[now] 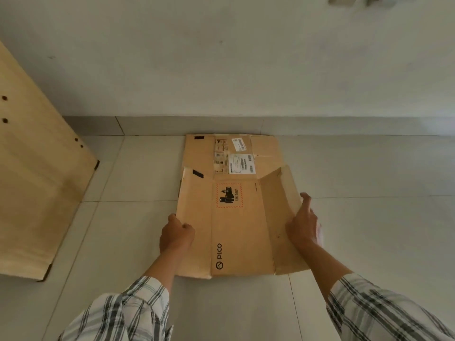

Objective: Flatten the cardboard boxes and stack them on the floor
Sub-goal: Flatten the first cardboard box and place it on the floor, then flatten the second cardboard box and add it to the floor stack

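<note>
A flattened brown cardboard box (240, 222) printed with "PICO" and a battery warning label is held low over the floor. Under its far end lies another flattened box (234, 153) with white shipping labels, flat on the tiles by the wall. My left hand (176, 235) grips the PICO box's left edge, fingers curled around it. My right hand (304, 221) holds its right flap, which tilts upward, thumb along the flap's outer edge.
A tall light-wood panel (37, 183) with small holes stands on the floor at the left. A pale wall with a grey skirting (187, 125) runs behind the boxes. Light grey floor tiles (369, 230) surround the cardboard.
</note>
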